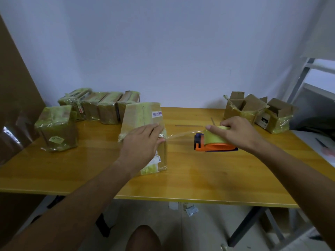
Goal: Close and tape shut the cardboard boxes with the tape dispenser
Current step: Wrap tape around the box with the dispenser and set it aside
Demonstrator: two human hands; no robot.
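A closed cardboard box (143, 116) wrapped in yellowish tape stands in the middle of the wooden table (199, 178). My left hand (143, 142) lies flat on its front face, fingers straight, pressing the tape end down. A clear strip of tape (181, 135) stretches from the box's right edge to the orange and dark blue tape dispenser (215, 142). My right hand (235, 131) grips the dispenser over its tape roll, to the right of the box.
Several taped boxes (101, 107) stand in a row at the back left, with one more (57, 127) nearer the left edge. Two open boxes (257, 109) sit at the back right. A metal frame (304, 78) rises right of the table.
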